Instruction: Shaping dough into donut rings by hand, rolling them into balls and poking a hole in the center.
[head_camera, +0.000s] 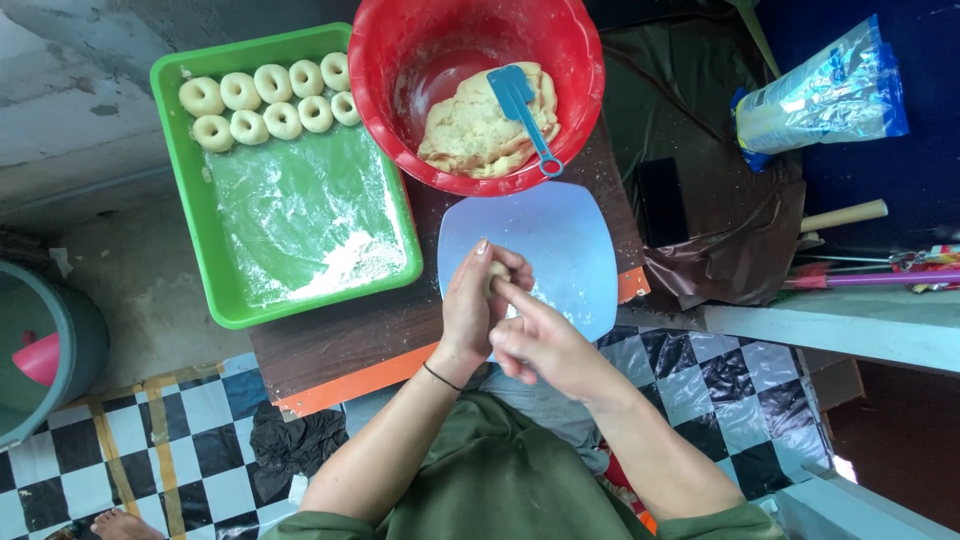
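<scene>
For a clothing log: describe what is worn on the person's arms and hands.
Both hands are bare, without gloves. The left hand has a thin black band around its wrist. The right hand shows no band or ring. Both forearms are uncovered; olive-green sleeves begin only near the elbows.

Beyond your hands, ten dough rings (270, 100), one green tray (225, 280), one red bowl (480, 40), one blue scraper (520, 105), one pale blue board (560, 235), right of you one flour bag (825, 95).

Left hand (473, 310) and right hand (540, 340) meet, fingers seemingly curled together.
</scene>
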